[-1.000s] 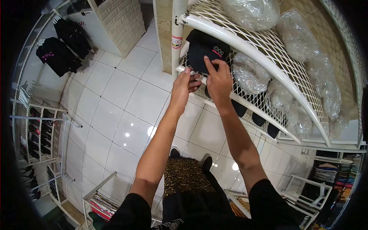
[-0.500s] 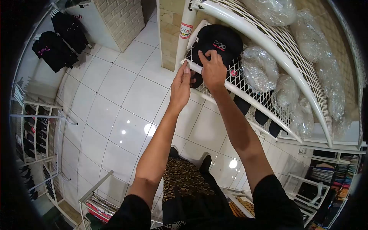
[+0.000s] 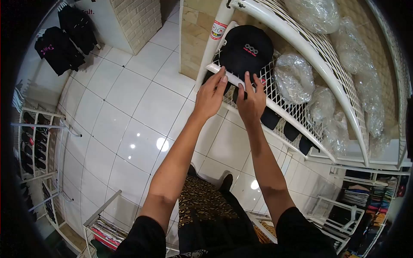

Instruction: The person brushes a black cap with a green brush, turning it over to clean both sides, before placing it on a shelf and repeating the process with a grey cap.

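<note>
At the wire shelf [image 3: 284, 117] edge we spread our right hand [image 3: 251, 102]; whether our left hand [image 3: 209, 98] grips, we cannot tell. The black cap [image 3: 246, 45] sits near the shelf's left corner, tiled floor [image 3: 142, 107] beyond.

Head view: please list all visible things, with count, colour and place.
Mesh shelves: at least two, white, upper right
Cap: one, black, lower shelf's left end
Wrapped bundles: several, clear, both shelves
Dark items: several, black, below lower shelf
Sticker: one, red and white, shelf post
Hanging garments: several, black, upper left
Brick block: one, white, top left
Racked items: many, mostly dark, far left
Folded clothes: several, mixed colours, lower right
Floor tiles: many, white, centre
Left hand: one, bare, shelf rail
Right hand: one, bare, shelf rail
</note>
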A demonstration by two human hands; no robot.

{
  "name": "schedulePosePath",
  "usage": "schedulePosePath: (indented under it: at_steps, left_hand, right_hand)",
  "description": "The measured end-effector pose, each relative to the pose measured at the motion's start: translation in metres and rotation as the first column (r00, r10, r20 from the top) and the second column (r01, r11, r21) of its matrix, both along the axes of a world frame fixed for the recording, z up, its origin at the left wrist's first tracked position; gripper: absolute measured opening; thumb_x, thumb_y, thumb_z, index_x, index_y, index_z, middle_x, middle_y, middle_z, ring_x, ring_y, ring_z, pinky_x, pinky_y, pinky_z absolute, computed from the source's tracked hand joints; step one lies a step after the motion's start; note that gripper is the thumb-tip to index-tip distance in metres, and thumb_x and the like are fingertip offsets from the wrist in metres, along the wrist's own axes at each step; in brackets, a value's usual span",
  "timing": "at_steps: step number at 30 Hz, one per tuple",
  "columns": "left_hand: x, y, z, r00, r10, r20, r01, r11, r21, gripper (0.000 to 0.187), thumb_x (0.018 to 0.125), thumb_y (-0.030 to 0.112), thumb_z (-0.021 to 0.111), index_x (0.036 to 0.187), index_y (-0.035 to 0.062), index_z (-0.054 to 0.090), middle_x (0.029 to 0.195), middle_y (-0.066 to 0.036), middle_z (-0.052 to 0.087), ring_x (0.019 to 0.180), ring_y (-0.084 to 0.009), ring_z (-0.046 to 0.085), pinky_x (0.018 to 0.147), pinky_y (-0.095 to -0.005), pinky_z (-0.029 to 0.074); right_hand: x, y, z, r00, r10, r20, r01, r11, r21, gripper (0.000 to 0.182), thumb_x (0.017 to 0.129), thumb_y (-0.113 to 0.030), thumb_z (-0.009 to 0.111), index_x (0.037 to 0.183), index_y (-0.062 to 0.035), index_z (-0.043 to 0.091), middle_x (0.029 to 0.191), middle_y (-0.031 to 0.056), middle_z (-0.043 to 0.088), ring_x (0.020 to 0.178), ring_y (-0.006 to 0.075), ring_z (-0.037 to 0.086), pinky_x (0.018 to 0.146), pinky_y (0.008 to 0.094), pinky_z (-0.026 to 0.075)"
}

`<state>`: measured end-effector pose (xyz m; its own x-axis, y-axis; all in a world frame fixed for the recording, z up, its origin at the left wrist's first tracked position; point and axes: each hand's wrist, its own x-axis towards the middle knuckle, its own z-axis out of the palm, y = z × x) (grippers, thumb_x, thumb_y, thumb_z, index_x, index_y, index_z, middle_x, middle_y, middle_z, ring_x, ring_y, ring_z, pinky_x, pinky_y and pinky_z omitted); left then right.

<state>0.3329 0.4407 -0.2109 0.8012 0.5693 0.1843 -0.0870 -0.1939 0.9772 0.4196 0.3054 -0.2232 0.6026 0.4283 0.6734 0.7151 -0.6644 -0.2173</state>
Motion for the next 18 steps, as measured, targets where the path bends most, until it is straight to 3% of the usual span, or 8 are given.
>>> schedulePosePath:
  at_steps: [5, 6, 7, 10, 11, 12, 15, 18]
  left_hand:
    - [-0.017, -0.015, 0.004, 0.998, 0.045, -0.052, -0.044, 0.999, 0.013, 0.054, 0.107, 0.043, 0.047, 0.142, 0.0036, 0.056, 0.131, -0.021, 0.064, 0.11, -0.0328, 0.067, 0.095, -0.0388, 0.052]
    - [-0.03, -0.021, 0.002, 0.993, 0.066, -0.097, -0.066, 0.998, 0.007, 0.054, 0.107, 0.043, 0.047, 0.14, 0.0029, 0.057, 0.128, -0.021, 0.066, 0.108, -0.0326, 0.068, 0.094, -0.0384, 0.052]
    - [-0.045, -0.027, 0.0, 0.985, 0.041, -0.169, -0.053, 0.996, -0.067, 0.053, 0.107, 0.043, 0.047, 0.138, 0.002, 0.059, 0.123, -0.021, 0.068, 0.106, -0.0311, 0.068, 0.093, -0.0376, 0.052]
    - [-0.111, -0.062, -0.026, 0.96, 0.036, -0.276, -0.12, 0.949, -0.292, 0.053, 0.107, 0.043, 0.048, 0.132, -0.0001, 0.063, 0.113, -0.02, 0.072, 0.102, -0.0256, 0.07, 0.091, -0.035, 0.052]
    - [-0.139, -0.08, -0.037, 0.965, 0.06, -0.255, -0.163, 0.9, -0.405, 0.054, 0.107, 0.045, 0.048, 0.132, -0.0003, 0.063, 0.116, -0.019, 0.072, 0.104, -0.0233, 0.069, 0.094, -0.0343, 0.051]
    - [-0.169, -0.097, -0.046, 0.947, 0.079, -0.312, -0.207, 0.89, -0.405, 0.053, 0.107, 0.043, 0.048, 0.133, -0.0001, 0.063, 0.117, -0.018, 0.072, 0.104, -0.0239, 0.069, 0.095, -0.0339, 0.051]
    - [-0.259, -0.145, -0.076, 0.839, 0.078, -0.539, -0.371, 0.807, -0.46, 0.059, 0.104, 0.049, 0.051, 0.123, -0.0037, 0.067, 0.113, -0.02, 0.073, 0.104, -0.0242, 0.07, 0.094, -0.0345, 0.052]
    - [-0.33, -0.186, -0.076, 0.756, 0.156, -0.636, -0.529, 0.717, -0.453, 0.061, 0.103, 0.052, 0.051, 0.119, -0.0054, 0.068, 0.11, -0.021, 0.073, 0.104, -0.0269, 0.069, 0.094, -0.0362, 0.051]
  right_hand:
    - [-0.022, -0.009, 0.01, 1.0, -0.002, -0.023, 0.002, 1.0, -0.008, 0.055, 0.09, -0.015, 0.071, 0.143, -0.0079, 0.056, 0.133, 0.0238, 0.058, 0.117, 0.0384, 0.061, 0.096, 0.0455, 0.048]
    - [-0.036, -0.018, 0.003, 0.996, 0.083, 0.04, -0.087, 0.99, 0.112, 0.06, 0.087, -0.01, 0.072, 0.145, -0.007, 0.054, 0.133, 0.0229, 0.058, 0.12, 0.0382, 0.057, 0.101, 0.0468, 0.045]
    - [-0.054, -0.028, 0.001, 0.983, 0.127, -0.131, -0.109, 0.985, 0.134, 0.065, 0.085, -0.006, 0.072, 0.147, -0.0073, 0.052, 0.133, 0.0232, 0.057, 0.122, 0.039, 0.055, 0.103, 0.0477, 0.044]
    - [-0.127, -0.066, -0.009, 0.907, 0.169, -0.385, -0.147, 0.985, 0.085, 0.069, 0.084, -0.005, 0.07, 0.149, -0.0064, 0.048, 0.127, 0.0253, 0.056, 0.118, 0.0416, 0.055, 0.1, 0.0485, 0.047]
    - [-0.151, -0.08, -0.01, 0.898, 0.207, -0.387, -0.199, 0.978, 0.061, 0.068, 0.084, -0.005, 0.07, 0.148, -0.0053, 0.049, 0.126, 0.0254, 0.055, 0.117, 0.0416, 0.055, 0.099, 0.0478, 0.048]
    - [-0.178, -0.095, -0.007, 0.829, 0.209, -0.519, -0.207, 0.976, 0.063, 0.064, 0.085, -0.004, 0.07, 0.146, -0.0046, 0.051, 0.124, 0.02, 0.058, 0.114, 0.0372, 0.056, 0.098, 0.0435, 0.049]
    - [-0.24, -0.136, -0.012, 0.709, 0.319, -0.628, -0.334, 0.937, 0.099, 0.059, 0.084, -0.002, 0.072, 0.141, -0.0068, 0.058, 0.122, 0.0153, 0.056, 0.1, 0.028, 0.063, 0.088, 0.0364, 0.054]
    - [-0.275, -0.159, 0.009, 0.49, 0.455, -0.744, -0.515, 0.839, 0.174, 0.053, 0.085, -0.004, 0.072, 0.137, -0.0095, 0.062, 0.125, 0.0139, 0.056, 0.096, 0.0251, 0.069, 0.08, 0.0351, 0.056]
